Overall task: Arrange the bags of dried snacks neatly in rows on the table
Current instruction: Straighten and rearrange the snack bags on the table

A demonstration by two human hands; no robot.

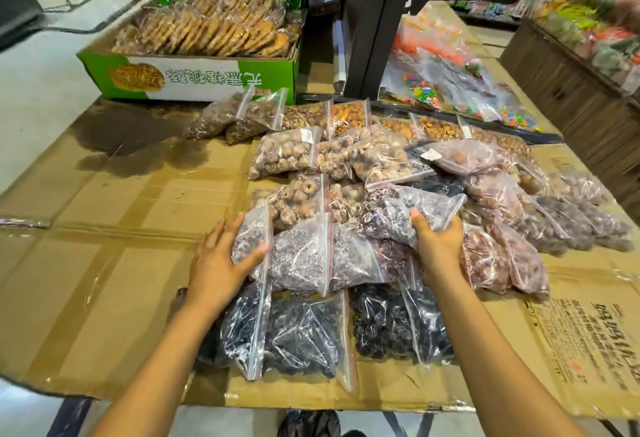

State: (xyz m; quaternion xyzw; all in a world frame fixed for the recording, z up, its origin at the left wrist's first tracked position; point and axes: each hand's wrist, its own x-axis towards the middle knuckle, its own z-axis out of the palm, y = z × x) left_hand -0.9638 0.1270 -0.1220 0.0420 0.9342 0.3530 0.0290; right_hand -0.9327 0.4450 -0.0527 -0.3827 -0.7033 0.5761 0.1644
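Note:
Several clear zip bags of dried snacks lie in rough rows on the cardboard-covered table (104,280). Black dried fruit bags (301,336) fill the nearest row, purple ones (301,256) the row behind, tan round snacks (284,152) farther back. My left hand (218,263) presses flat against the leftmost purple bag (251,232), thumb on its front. My right hand (438,246) grips a purple-dark bag (398,211) lifted slightly above the row. Reddish bags (502,260) lie heaped to the right.
A green and white carton of wrapped biscuits (194,80) stands at the back left. A dark metal post (381,21) rises behind the bags. Bags of coloured candy (450,90) lie at the back right. A wooden display (571,83) stands on the right.

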